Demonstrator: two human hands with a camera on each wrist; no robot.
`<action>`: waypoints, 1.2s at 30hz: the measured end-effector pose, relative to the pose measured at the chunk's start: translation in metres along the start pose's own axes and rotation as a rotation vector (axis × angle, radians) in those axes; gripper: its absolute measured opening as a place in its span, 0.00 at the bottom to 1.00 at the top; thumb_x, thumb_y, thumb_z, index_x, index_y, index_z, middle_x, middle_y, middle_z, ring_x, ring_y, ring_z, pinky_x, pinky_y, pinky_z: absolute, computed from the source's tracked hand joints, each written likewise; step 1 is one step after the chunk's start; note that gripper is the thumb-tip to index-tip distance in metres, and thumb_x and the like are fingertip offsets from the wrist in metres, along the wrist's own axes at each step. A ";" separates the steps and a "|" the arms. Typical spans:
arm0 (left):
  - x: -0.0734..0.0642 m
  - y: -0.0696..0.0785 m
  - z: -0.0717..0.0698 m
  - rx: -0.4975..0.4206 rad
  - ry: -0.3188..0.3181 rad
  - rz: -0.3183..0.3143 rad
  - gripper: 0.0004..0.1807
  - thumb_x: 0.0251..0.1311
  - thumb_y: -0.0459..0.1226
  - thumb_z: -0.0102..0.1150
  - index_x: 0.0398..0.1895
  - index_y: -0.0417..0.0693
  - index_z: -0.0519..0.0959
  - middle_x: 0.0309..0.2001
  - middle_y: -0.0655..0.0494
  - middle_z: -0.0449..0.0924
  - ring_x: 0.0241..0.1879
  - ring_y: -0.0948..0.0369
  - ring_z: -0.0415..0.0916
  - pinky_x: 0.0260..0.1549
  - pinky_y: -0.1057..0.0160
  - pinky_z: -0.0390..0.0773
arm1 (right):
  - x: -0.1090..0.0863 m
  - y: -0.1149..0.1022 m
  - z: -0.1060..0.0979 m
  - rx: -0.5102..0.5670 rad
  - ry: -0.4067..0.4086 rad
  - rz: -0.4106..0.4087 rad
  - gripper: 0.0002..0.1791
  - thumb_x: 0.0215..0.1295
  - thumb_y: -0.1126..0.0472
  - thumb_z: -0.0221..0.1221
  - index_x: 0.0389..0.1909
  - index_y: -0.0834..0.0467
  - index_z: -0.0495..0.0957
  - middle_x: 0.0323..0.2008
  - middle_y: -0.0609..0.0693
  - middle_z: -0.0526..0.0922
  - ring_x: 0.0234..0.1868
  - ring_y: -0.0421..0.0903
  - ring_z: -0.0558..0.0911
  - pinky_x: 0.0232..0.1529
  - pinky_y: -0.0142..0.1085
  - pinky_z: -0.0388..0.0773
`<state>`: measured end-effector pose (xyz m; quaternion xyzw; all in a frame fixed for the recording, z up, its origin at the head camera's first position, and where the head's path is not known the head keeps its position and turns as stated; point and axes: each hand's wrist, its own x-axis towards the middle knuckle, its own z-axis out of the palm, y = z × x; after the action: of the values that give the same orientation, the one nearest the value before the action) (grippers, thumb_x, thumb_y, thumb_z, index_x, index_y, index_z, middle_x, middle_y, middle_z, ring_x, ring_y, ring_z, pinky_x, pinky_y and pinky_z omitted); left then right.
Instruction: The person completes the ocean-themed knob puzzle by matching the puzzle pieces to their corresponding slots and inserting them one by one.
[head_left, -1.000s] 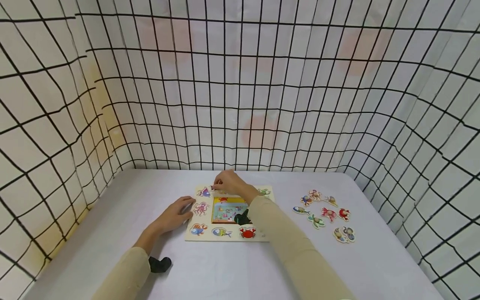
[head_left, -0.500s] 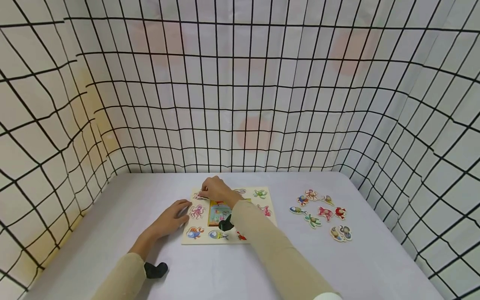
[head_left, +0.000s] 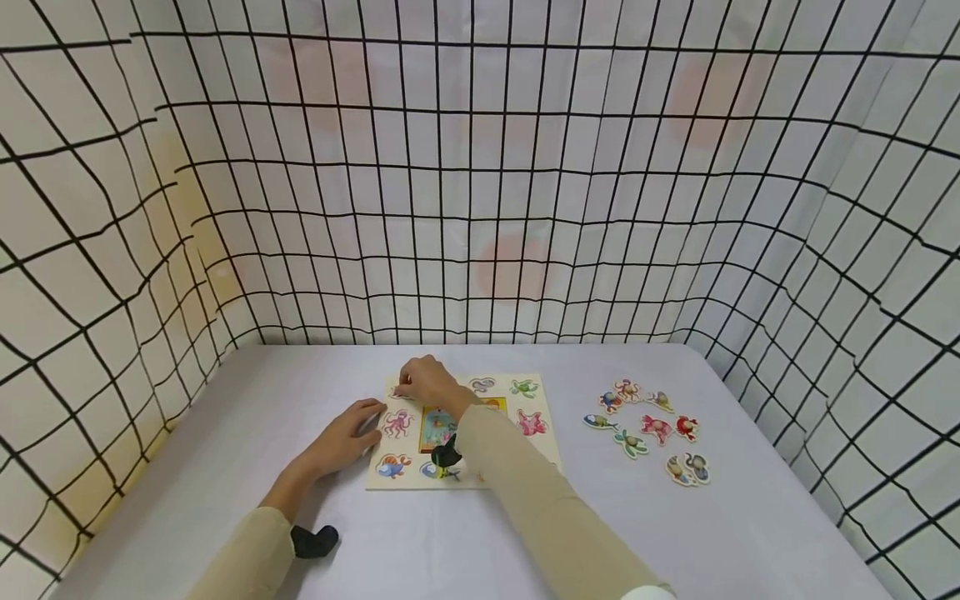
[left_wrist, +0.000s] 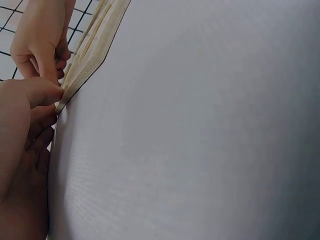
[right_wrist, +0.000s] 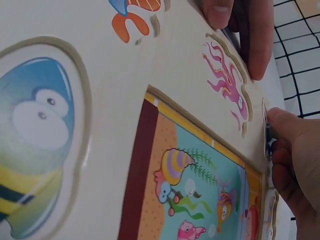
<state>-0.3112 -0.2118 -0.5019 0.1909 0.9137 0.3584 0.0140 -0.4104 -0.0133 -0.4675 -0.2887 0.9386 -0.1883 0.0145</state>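
A pale wooden puzzle board (head_left: 408,447) with sea-animal recesses lies mid-table. At its top left corner my right hand (head_left: 426,382) pinches a thin puzzle piece (right_wrist: 265,125), seen nearly edge-on in the right wrist view. The piece stands over the corner recess, its picture mostly hidden by the fingers. My left hand (head_left: 345,437) rests at the board's left edge, fingers loosely bent, thumb touching the rim in the left wrist view. The pink octopus recess (right_wrist: 227,82) lies right beside the left fingertips. Around the centre picture (right_wrist: 200,185) are other printed recesses.
To the right of the board lie several loose knobbed puzzle pieces, including a red crab (head_left: 686,428), a pink piece (head_left: 656,430), a green turtle (head_left: 631,443) and a striped fish (head_left: 599,422). Black-gridded white walls (head_left: 480,192) enclose the table's back and sides.
My right hand has moved left with the piece, from the board's upper middle to its top left corner. There it has stayed nearly still. The left hand remains at the board's left edge.
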 end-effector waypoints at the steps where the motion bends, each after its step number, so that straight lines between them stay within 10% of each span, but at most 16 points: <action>1: 0.000 0.000 0.000 0.001 0.000 -0.002 0.29 0.73 0.35 0.56 0.74 0.33 0.67 0.73 0.36 0.64 0.75 0.36 0.55 0.73 0.35 0.54 | 0.000 0.000 0.000 0.003 -0.001 0.000 0.11 0.73 0.50 0.64 0.38 0.52 0.88 0.31 0.41 0.83 0.29 0.38 0.78 0.30 0.30 0.75; 19: -0.003 0.001 0.005 -0.019 0.001 -0.003 0.29 0.73 0.35 0.55 0.74 0.32 0.66 0.73 0.36 0.63 0.75 0.37 0.54 0.73 0.36 0.53 | -0.008 0.004 -0.015 -0.004 -0.048 0.005 0.12 0.72 0.51 0.66 0.48 0.53 0.87 0.39 0.43 0.83 0.39 0.41 0.79 0.42 0.34 0.80; 36: 0.000 0.007 0.000 -0.007 -0.008 -0.006 0.29 0.73 0.36 0.55 0.73 0.31 0.67 0.73 0.35 0.62 0.75 0.36 0.54 0.73 0.35 0.54 | -0.025 0.023 -0.061 0.069 0.016 -0.160 0.16 0.71 0.58 0.66 0.53 0.63 0.85 0.39 0.48 0.85 0.39 0.43 0.82 0.45 0.34 0.81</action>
<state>-0.3083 -0.2070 -0.4975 0.1897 0.9130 0.3607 0.0193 -0.4099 0.0393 -0.4216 -0.3604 0.9057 -0.2232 0.0017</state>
